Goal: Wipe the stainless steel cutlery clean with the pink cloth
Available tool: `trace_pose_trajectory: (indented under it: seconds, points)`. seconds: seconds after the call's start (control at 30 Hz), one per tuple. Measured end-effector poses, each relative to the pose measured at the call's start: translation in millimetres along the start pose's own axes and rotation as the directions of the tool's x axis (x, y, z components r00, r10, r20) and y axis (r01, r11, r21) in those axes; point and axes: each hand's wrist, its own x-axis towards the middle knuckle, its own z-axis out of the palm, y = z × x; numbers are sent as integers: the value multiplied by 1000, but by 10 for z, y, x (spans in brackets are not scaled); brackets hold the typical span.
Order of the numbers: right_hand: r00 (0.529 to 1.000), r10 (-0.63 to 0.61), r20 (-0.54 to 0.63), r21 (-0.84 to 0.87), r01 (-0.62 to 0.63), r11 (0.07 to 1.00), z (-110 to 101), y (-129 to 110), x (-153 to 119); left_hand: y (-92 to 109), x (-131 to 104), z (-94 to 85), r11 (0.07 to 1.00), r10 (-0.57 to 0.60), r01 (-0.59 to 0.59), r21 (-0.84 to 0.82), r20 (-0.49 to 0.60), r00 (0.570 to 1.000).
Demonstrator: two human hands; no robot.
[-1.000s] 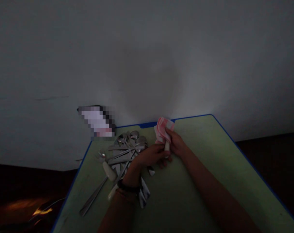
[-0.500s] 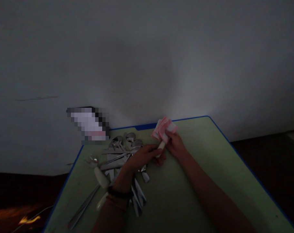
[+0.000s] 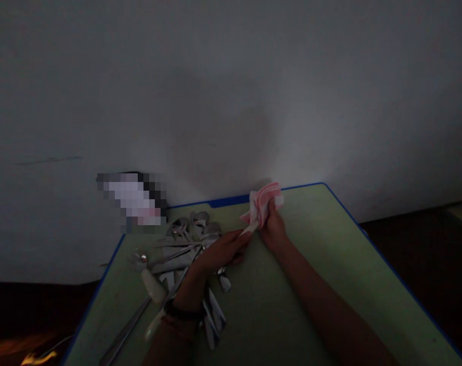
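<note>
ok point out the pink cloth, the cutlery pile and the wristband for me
pink cloth (image 3: pixel 264 202): head view, on the bunched striped fabric above the right hand's fingers
cutlery pile (image 3: pixel 185 244): head view, on the crossed metal handles mid-pile
wristband (image 3: pixel 182 312): head view, on the dark band around the left wrist

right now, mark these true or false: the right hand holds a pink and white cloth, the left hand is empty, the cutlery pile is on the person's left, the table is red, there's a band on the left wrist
1. The right hand holds a pink and white cloth. True.
2. The left hand is empty. False: it pinches the pale handle of a utensil whose other end is wrapped in the cloth.
3. The cutlery pile lies on the person's left. True.
4. The table is red. False: it is light green with a blue edge.
5. A dark band sits on the left wrist. True.
</note>
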Motion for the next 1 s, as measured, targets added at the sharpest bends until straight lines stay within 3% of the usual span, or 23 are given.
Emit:
trace_pose_trajectory:
  seconds: [0.17, 0.33, 0.57, 0.77, 1.0]
  points:
    - [998, 58, -15, 84, -57, 995, 49, -34, 7, 7, 5, -5, 996, -47, 41, -84, -64, 997]
    - [997, 75, 16, 137, -77, 988, 59, -72, 10, -36, 41, -50, 985, -127, 123, -123, -23, 992]
    - [991, 118, 69, 189, -129, 973, 20, -121, 3, -11, -4, -21, 996, 52, -49, 72, -43, 998]
    - [989, 116, 94, 187, -131, 973, 36, -122, -12, 96, -58, -16, 937, 64, -43, 347, -50, 997]
    - [991, 130, 35, 90, -133, 987, 64, -51, -21, 41, -27, -26, 946, 75, -56, 320, -48, 996]
